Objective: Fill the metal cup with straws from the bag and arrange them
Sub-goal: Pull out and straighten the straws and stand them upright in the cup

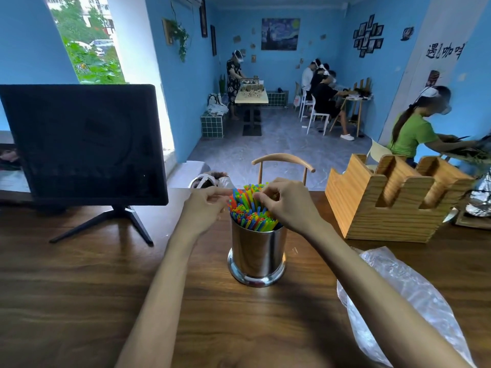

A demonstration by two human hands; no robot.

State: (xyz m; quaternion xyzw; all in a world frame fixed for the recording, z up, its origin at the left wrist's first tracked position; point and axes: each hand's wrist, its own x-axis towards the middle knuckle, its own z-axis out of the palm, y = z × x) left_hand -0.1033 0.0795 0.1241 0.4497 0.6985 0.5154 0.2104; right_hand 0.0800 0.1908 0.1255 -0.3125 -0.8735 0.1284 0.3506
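At the left of the frame a dark monitor (82, 144) stands on the wooden table (79, 274), showing no readable writing. At centre, the shiny metal cup (257, 254) stands upright, packed with coloured straws (248, 208); the left hand (204, 208) pinches straw tips at the bunch's left edge, and the right hand (285, 201) curls its fingers around straws on the right. Further right sit a slotted wooden holder (393, 200) and, lower right, the crumpled clear plastic bag (398, 293), with Chinese characters (445, 50) on the wall at upper right.

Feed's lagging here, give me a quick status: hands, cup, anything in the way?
Both hands, left hand and right hand, pinching straws. Metal cup upright, full. Plastic bag lies right, clear of cup.
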